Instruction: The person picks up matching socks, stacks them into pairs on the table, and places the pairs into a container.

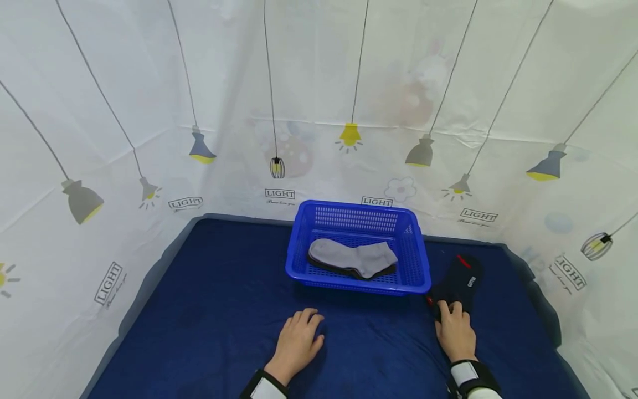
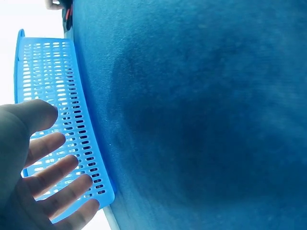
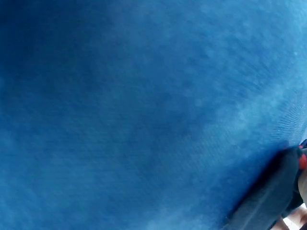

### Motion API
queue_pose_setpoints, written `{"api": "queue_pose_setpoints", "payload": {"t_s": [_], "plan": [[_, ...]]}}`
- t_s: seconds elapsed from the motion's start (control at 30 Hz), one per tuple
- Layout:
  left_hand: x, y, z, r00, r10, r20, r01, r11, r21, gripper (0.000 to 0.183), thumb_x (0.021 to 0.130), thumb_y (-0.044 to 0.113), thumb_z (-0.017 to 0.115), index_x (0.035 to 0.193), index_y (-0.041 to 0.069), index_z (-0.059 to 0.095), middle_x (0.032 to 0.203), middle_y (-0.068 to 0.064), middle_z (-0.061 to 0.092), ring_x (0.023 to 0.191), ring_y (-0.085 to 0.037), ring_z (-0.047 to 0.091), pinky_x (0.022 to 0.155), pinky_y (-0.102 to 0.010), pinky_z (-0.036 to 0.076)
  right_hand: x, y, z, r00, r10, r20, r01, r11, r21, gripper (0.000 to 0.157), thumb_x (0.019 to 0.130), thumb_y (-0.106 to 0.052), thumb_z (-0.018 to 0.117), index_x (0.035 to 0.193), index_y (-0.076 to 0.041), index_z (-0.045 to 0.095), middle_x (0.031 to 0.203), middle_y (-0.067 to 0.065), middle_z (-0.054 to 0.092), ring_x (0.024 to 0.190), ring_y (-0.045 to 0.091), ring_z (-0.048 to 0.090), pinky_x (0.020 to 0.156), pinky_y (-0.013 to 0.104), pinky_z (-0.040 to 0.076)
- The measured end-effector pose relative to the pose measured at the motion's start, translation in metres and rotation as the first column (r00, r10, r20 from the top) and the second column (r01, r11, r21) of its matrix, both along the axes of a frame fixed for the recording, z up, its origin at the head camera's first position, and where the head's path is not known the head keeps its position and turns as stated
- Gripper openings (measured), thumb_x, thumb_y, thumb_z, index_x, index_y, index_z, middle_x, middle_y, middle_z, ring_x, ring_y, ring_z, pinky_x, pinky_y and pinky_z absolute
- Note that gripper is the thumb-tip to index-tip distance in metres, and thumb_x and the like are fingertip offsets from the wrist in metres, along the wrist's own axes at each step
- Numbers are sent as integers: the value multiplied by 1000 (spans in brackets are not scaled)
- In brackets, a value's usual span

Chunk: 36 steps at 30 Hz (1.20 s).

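Observation:
Black socks (image 1: 463, 277) with red patches and white lettering lie on the dark blue cloth, right of the basket. My right hand (image 1: 456, 332) grips their near end with bent fingers. In the right wrist view the dark fabric (image 3: 268, 191) shows at the lower right corner, with only part of the hand beside it. My left hand (image 1: 297, 341) hovers over the cloth in front of the basket, fingers relaxed and nothing in them. The left wrist view shows its fingers (image 2: 55, 175) spread before the basket's side.
A blue plastic basket (image 1: 349, 284) with slotted walls stands at the back middle. Inside it, a grey sock (image 1: 349, 256) lies on top of black ones. White curtains (image 1: 224, 83) printed with lamps enclose the back and both sides of the cloth-covered surface (image 1: 209, 293).

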State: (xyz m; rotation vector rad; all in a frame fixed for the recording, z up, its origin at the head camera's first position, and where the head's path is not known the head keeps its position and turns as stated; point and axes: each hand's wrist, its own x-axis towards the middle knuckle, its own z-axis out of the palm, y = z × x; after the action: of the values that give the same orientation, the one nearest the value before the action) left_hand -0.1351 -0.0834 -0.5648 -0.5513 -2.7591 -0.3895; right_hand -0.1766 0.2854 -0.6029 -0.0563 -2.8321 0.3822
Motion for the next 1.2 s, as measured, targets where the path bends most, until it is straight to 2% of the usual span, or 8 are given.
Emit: {"api": "queue_pose_setpoints", "payload": {"t_s": [0.2, 0.4, 0.63, 0.8, 1.0, 1.2], "plan": [[-3, 1, 1, 1000, 4, 3, -4, 1000, 1, 33, 75, 29, 71, 105, 17, 64, 112, -2, 58, 98, -20, 55, 77, -36, 45, -1, 1, 1, 999, 24, -21, -24, 1000, -7, 37, 73, -6, 70, 104, -5, 49, 94, 19, 45, 74, 39, 51, 46, 51, 42], [-2, 1, 1, 1000, 2, -8, -2, 1000, 7, 33, 74, 28, 71, 104, 17, 65, 111, -2, 58, 97, -20, 55, 76, -36, 45, 2, -3, 6, 993, 67, -93, -68, 998, 0, 33, 71, -5, 71, 97, -5, 51, 91, 17, 46, 72, 37, 51, 46, 51, 42], [-1, 2, 2, 997, 15, 80, -14, 1000, -11, 33, 78, 29, 69, 108, 17, 64, 114, -2, 57, 101, -20, 54, 80, -37, 44, 8, -16, 13, 990, 114, -84, -114, 993, 9, 31, 74, -7, 71, 98, -6, 52, 92, 14, 45, 79, 36, 52, 46, 50, 43], [1, 0, 2, 994, 17, 105, -16, 1000, -16, 33, 78, 30, 68, 108, 17, 64, 115, -2, 57, 101, -20, 54, 80, -38, 44, 9, -27, 15, 980, 160, -122, -157, 987, 36, 33, 72, -8, 73, 97, -8, 53, 89, 13, 45, 76, 35, 52, 43, 47, 43], [1, -2, 0, 996, 15, 83, -13, 1000, -21, 33, 77, 29, 69, 107, 17, 64, 114, -2, 57, 99, -20, 55, 79, -37, 44, 8, -43, 14, 972, 203, -117, -198, 979, 52, 35, 71, -8, 75, 98, -9, 53, 88, 11, 46, 77, 32, 53, 45, 44, 44], [2, -3, 0, 998, 14, 63, -13, 1000, -17, 33, 76, 29, 70, 106, 16, 64, 112, -2, 58, 98, -20, 55, 78, -37, 44, 6, -58, 16, 960, 236, -147, -230, 971, 61, 35, 70, -10, 75, 98, -9, 54, 88, 10, 47, 78, 31, 54, 47, 45, 45]]}}
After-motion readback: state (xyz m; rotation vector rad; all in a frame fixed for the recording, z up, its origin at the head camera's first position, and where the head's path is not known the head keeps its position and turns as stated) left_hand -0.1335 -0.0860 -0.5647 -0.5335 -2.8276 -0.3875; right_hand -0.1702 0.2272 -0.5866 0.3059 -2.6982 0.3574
